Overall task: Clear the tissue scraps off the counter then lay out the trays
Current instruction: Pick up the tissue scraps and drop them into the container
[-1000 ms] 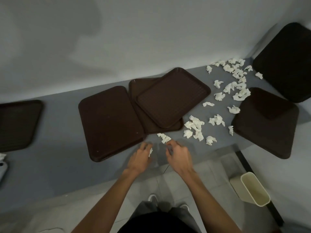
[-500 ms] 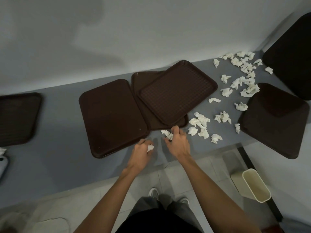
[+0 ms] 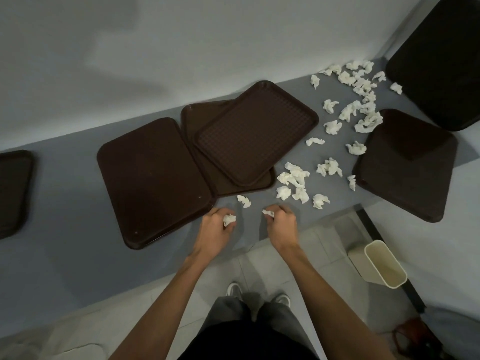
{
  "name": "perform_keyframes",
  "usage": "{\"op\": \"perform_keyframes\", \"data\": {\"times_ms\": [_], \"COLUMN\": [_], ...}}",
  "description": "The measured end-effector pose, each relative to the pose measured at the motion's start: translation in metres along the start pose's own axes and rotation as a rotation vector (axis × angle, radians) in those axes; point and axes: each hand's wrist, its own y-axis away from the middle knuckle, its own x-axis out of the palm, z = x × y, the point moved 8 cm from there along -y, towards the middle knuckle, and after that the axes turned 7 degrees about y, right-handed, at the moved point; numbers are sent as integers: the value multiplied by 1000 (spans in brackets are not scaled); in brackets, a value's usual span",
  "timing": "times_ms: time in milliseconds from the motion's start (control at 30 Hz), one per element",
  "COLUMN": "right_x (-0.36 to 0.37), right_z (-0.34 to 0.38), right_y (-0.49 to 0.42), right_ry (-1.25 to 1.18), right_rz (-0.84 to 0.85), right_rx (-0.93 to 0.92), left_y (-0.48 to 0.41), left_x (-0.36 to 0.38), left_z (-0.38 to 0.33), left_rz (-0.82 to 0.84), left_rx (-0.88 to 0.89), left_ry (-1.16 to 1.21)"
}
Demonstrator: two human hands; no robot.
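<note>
Several white tissue scraps (image 3: 294, 180) lie scattered on the grey counter (image 3: 65, 193), from its front edge back to the right corner. My left hand (image 3: 215, 227) grips one crumpled tissue scrap (image 3: 229, 219). My right hand (image 3: 281, 223) pinches another tissue scrap (image 3: 268, 213). One loose scrap (image 3: 244, 201) lies just beyond both hands. Dark brown trays lie on the counter: a big tray (image 3: 153, 178) upside down at the left, and two stacked trays (image 3: 255, 131) beside it.
Another brown tray (image 3: 407, 162) overhangs the counter at the right, a further one (image 3: 439, 61) leans at the back right, and one (image 3: 13, 190) sits at the far left. A cream waste bin (image 3: 384, 263) stands on the floor to the right.
My right hand reached forward to the scraps near the stacked trays, picked one up and drew back toward the counter edge. My left hand keeps holding its scrap.
</note>
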Motion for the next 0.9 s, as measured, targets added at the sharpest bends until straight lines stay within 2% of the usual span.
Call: {"op": "perform_keyframes", "data": {"times_ms": [200, 367, 633, 900], "right_x": [-57, -105, -172, -208], "right_z": [-39, -116, -303, -503], "right_y": [27, 57, 105, 106], "right_ry": [-127, -184, -270, -302], "right_rz": [-174, -314, -420, -389], "right_rx": [33, 135, 310, 409], "left_y": [-6, -8, 7, 31], "left_x": [43, 103, 253, 433], "left_z": [-50, -112, -223, -301], "left_rz": [65, 158, 318, 372], "left_rx": [73, 181, 272, 181], "left_ry": [-3, 15, -1, -48]}}
